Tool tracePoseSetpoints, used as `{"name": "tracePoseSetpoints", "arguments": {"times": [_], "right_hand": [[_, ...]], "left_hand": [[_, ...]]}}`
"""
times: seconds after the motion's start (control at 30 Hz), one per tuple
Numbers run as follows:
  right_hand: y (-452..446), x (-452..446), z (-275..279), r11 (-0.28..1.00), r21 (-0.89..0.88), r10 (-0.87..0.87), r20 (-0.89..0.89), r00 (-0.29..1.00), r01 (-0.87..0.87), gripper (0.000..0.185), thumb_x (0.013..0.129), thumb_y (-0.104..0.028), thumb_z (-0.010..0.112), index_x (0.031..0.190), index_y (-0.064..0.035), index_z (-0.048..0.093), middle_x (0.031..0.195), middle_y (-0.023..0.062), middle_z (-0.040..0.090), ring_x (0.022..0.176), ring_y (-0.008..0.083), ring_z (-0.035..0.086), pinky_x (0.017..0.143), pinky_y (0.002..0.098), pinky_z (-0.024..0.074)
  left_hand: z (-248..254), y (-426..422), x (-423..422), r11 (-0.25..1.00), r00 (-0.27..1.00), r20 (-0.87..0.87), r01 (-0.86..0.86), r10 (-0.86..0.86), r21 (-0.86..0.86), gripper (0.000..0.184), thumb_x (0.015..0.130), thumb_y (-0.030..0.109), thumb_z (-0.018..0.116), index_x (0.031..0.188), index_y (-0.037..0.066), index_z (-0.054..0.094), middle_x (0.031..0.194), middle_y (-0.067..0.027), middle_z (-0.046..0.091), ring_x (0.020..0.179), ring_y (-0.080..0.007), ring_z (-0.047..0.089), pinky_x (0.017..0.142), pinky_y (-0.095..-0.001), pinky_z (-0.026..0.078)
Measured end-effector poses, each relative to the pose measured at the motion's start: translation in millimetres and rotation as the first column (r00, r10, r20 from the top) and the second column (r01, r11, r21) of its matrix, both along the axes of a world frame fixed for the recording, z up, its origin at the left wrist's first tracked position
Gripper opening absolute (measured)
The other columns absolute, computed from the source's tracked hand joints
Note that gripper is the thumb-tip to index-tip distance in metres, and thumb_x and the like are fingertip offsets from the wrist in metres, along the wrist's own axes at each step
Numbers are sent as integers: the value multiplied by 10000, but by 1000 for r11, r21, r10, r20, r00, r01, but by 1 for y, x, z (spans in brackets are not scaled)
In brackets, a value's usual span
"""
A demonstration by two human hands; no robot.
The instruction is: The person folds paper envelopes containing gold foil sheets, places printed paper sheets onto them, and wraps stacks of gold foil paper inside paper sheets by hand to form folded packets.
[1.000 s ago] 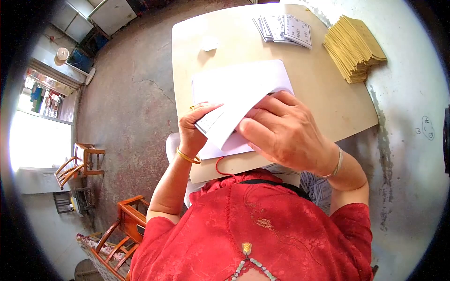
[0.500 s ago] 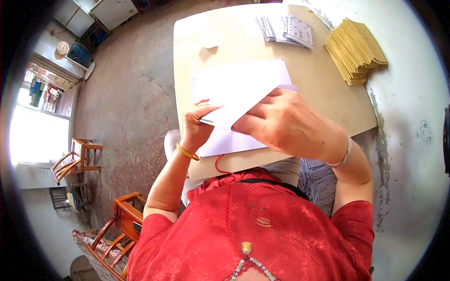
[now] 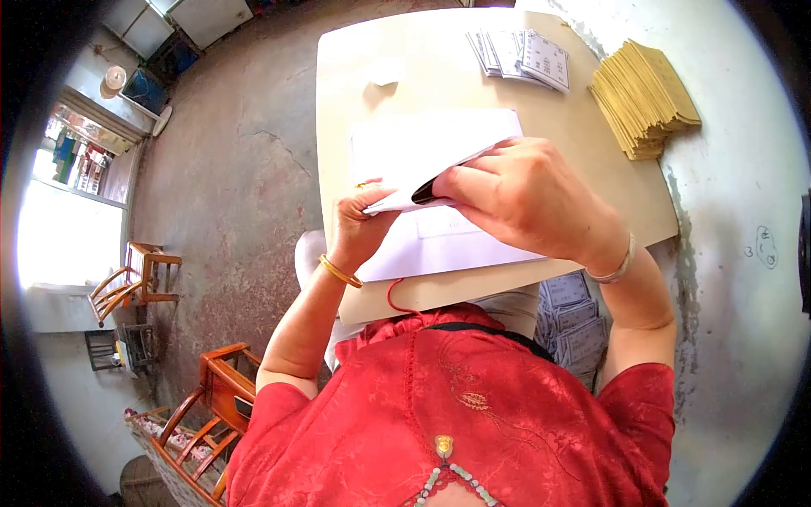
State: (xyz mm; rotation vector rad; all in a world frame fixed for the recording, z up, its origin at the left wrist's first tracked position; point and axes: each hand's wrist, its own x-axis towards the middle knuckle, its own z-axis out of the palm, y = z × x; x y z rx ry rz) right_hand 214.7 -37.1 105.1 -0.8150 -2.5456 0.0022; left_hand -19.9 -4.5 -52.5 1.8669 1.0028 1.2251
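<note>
The person's left hand [image 3: 361, 221] pinches with its thumb pointing right, while the left forearm [image 3: 308, 321] slants far and rightward. The right hand [image 3: 530, 201], its back turned up, grips with curled fingers; the right forearm [image 3: 639, 283] angles far and leftward from a bent elbow [image 3: 663, 325].

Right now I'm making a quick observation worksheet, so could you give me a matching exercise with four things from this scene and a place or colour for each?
1. bent white sheet
2. yellow stack
3. shirt
4. gold bracelet

A. red
B. around the left wrist
C. between left hand and right hand
D. beside the wall

Pairs: 1-C, 2-D, 3-A, 4-B
</note>
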Motion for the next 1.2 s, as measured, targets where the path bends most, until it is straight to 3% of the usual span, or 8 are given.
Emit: {"name": "tracePoseSetpoints", "arguments": {"times": [0.2,0.3,0.6,0.67,0.8,0.9,1.07,1.2], "right_hand": [[5,5,3,932,-344,62,-172,983,-119,61,845,-77,595,850,-23,565,707,184,617,678,391,625,614,443,485],[12,8,5,887,-457,42,-70,997,-70,129,850,-30,627,975,-15,599,798,161,639,728,360,620,668,391,486],[18,6,9,846,-499,177,-67,982,-187,96,838,15,592,934,12,599,844,175,627,774,360,611,701,404,475],[20,5,9,858,-467,202,-76,976,-214,96,834,23,585,929,15,592,867,174,626,797,359,613,706,409,475],[20,1,12,890,-436,159,21,987,-134,92,823,16,601,911,19,572,883,157,618,824,361,609,725,410,477],[13,-4,9,936,-342,64,-55,996,-79,73,834,-56,557,854,13,573,854,211,631,822,389,636,730,446,487],[2,-19,0,945,284,-125,-136,983,159,78,797,-147,612,797,-82,570,775,81,571,753,253,621,673,372,500],[-11,-18,-8,913,373,-118,-142,983,164,82,765,-173,627,783,-122,566,713,20,491,719,184,571,661,326,490]], "left_hand": [[7,-1,-1,999,998,-57,12,-9,49,145,774,11,725,908,66,738,719,-58,691,702,-170,667,970,-402,451],[6,-2,-1,999,998,-62,32,-31,28,134,779,14,722,902,66,737,699,-60,679,687,-168,658,972,-402,447],[0,3,-4,996,997,-82,2,5,85,111,781,3,715,884,35,740,726,-50,686,727,-145,636,961,-370,456],[1,2,-6,997,991,-136,3,6,71,104,774,-15,732,870,22,740,776,-22,702,848,-121,630,919,-344,489],[1,0,-1,1000,997,-72,14,-12,23,110,784,-9,743,890,19,737,827,-32,705,821,-131,633,833,-324,504],[-1,-2,-1,999,999,-38,23,-25,-47,114,787,-11,739,897,19,733,819,-33,696,788,-120,623,784,-296,503],[-7,-6,1,968,987,162,37,4,-249,155,790,-44,716,930,19,734,819,-37,694,790,-104,607,723,-257,494],[-8,-9,6,965,977,215,62,-7,-253,196,809,-54,706,985,26,741,862,-24,707,814,-96,619,729,-256,504]]}}
